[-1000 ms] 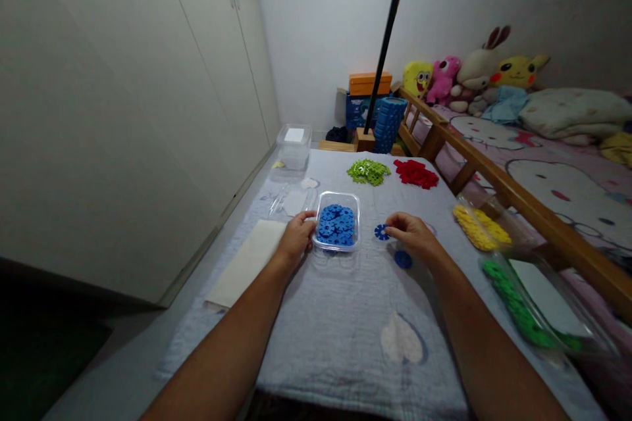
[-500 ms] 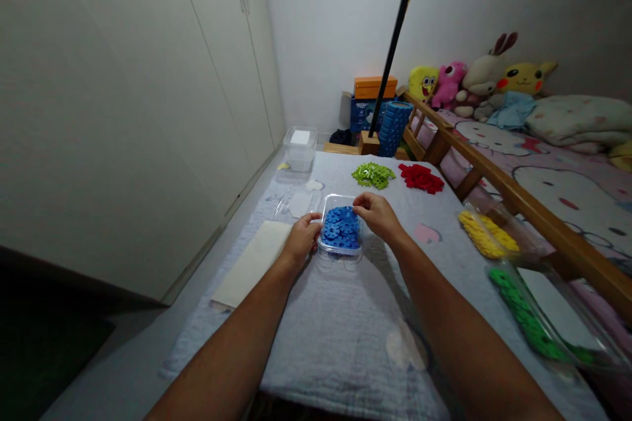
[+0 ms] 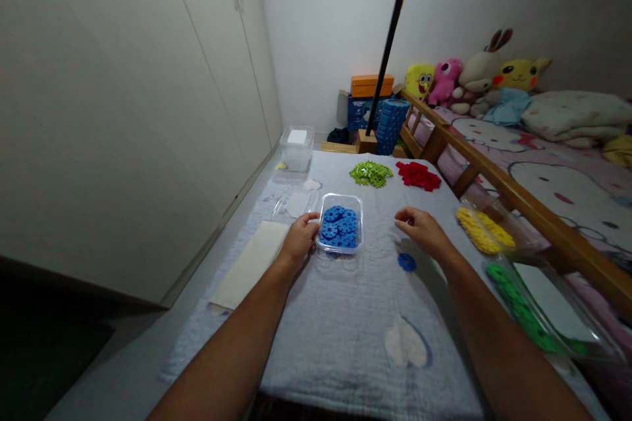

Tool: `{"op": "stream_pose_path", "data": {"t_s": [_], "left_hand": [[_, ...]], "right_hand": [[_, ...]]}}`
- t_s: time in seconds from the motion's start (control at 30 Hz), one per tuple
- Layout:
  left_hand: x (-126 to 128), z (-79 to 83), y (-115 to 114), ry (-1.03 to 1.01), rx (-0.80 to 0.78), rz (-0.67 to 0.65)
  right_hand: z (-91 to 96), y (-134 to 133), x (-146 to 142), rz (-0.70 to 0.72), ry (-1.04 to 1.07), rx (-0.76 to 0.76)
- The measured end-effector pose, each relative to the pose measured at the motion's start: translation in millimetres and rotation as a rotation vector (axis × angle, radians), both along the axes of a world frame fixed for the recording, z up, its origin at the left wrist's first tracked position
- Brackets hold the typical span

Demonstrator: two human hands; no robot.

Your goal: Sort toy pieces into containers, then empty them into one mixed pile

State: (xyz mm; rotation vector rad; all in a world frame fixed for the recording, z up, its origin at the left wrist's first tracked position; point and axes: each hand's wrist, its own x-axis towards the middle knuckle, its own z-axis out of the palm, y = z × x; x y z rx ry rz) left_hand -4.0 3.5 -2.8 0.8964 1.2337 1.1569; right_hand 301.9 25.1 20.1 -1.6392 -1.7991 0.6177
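A clear plastic container (image 3: 361, 223) filled with blue snowflake-shaped building discs (image 3: 338, 226) stands mid-table. My left hand (image 3: 300, 237) grips its left side, fingers at the rim. To the container's right, my right hand (image 3: 419, 229) is over the cloth with thumb and fingers slightly apart and nothing visible between them. Just below that hand is a single blue disc (image 3: 407, 262); I cannot tell whether it lies flat on the cloth or is still dropping.
Light green pieces (image 3: 370, 173) and red pieces (image 3: 419, 175) lie in piles at the back. Yellow pieces (image 3: 484, 230) and green pieces (image 3: 521, 306) sit in clear containers along the wooden bed rail (image 3: 469, 154). A clear lid (image 3: 295, 202), a cream folded sheet (image 3: 251, 264) and stacked clear boxes (image 3: 297, 151) are left.
My right hand has moved from the container's right rim out to the right and let go of a blue disc, now below it. My left hand keeps its hold.
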Motion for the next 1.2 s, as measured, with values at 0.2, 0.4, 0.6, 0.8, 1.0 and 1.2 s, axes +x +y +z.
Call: {"op": "stream_pose_path", "data": {"t_s": [0.2, 0.4, 0.6, 0.8, 1.0, 1.2], "left_hand": [[-0.6, 1.5, -1.2, 0.018, 0.007, 0.006], [-1.1, -2.0, 0.3, 0.03, 0.026, 0.0], [0.6, 3.6, -2.7, 0.007, 0.02, 0.004], [0.3, 0.1, -1.6, -0.042, 0.009, -0.027], [1.4, 0.7, -2.1, -0.058, 0.0, -0.075], [1.8, -2.0, -0.4, -0.059, 0.016, -0.106]], "right_hand": [[-14.8, -35.0, 42.9, 0.189, -0.031, -0.329], [-27.8, -44.4, 40.5, 0.245, -0.043, -0.264], [-21.0, -45.8, 37.0, 0.228, 0.1, -0.337], [4.3, -31.5, 8.3, 0.244, 0.213, -0.258], [28.6, -3.5, -61.6, 0.218, 0.226, 0.011], [24.0, 16.8, -100.2, 0.115, -0.098, 0.342]]}}
